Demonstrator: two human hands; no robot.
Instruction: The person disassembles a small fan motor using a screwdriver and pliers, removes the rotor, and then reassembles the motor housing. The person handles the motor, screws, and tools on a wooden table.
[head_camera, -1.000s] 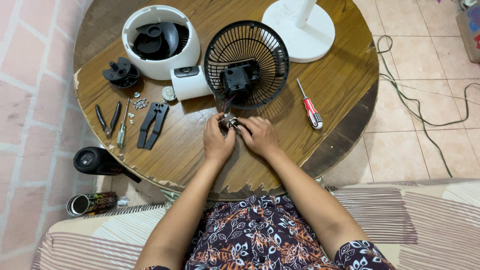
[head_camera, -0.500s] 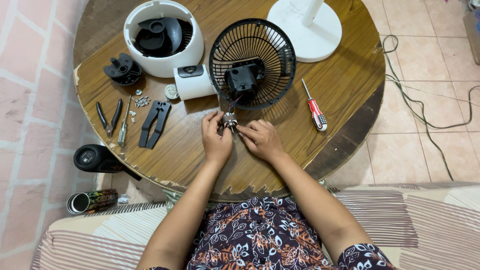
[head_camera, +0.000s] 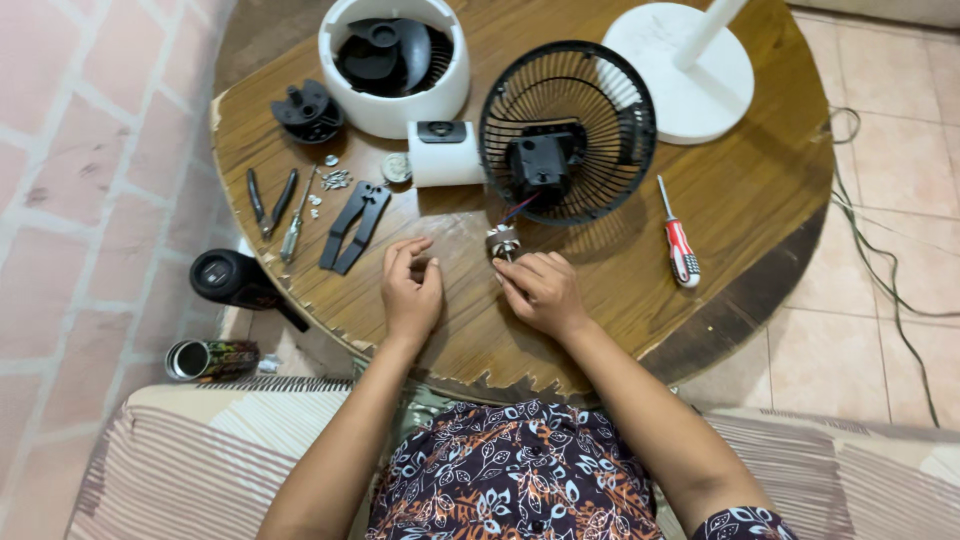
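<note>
My right hand (head_camera: 542, 292) pinches a small metal motor part (head_camera: 501, 241) on the round wooden table (head_camera: 745, 205). Red and dark wires run from that part up to the black motor block (head_camera: 540, 165) in the middle of a black wire fan grille (head_camera: 605, 110). My left hand (head_camera: 412, 287) rests on the table a little to the left, apart from the part, with its fingers curled. Whether it holds something tiny is unclear.
A white fan housing with a black blade (head_camera: 393, 60), a white switch box (head_camera: 445, 160) and a white fan base (head_camera: 690, 70) stand at the back. A red screwdriver (head_camera: 682, 250) lies right. Pliers (head_camera: 270, 200), loose screws (head_camera: 335, 180) and a black bracket (head_camera: 355, 225) lie left.
My left hand has come off the motor part and moved left. My right hand still holds the part. The view has shifted slightly.
</note>
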